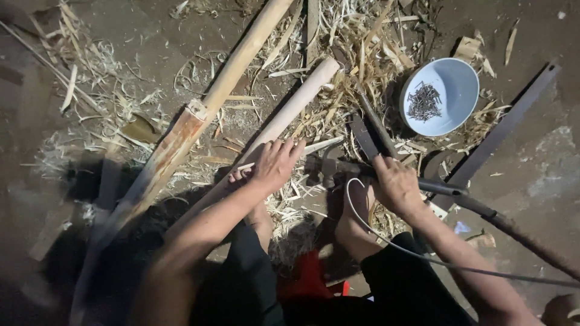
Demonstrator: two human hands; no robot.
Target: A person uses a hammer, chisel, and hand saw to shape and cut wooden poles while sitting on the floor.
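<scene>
My left hand [275, 164] rests on a pale peeled wooden pole [296, 102] that runs from upper right down toward my knees, fingers spread over it and over a thin pale splint. My right hand [396, 184] grips the dark handle of a hammer [338, 168], whose metal head lies just right of my left hand, above the shavings. A thicker bamboo pole [181, 130] lies to the left, parallel to the peeled one. A thin white cord [386, 238] loops under my right wrist.
A light blue bowl [459, 84] with several small nails stands at the upper right. A long dark flat metal bar [501, 130] lies right of it. Wood shavings and splinters [356, 66] cover the dirt ground. Dark blades or tools [371, 130] lie near the hammer.
</scene>
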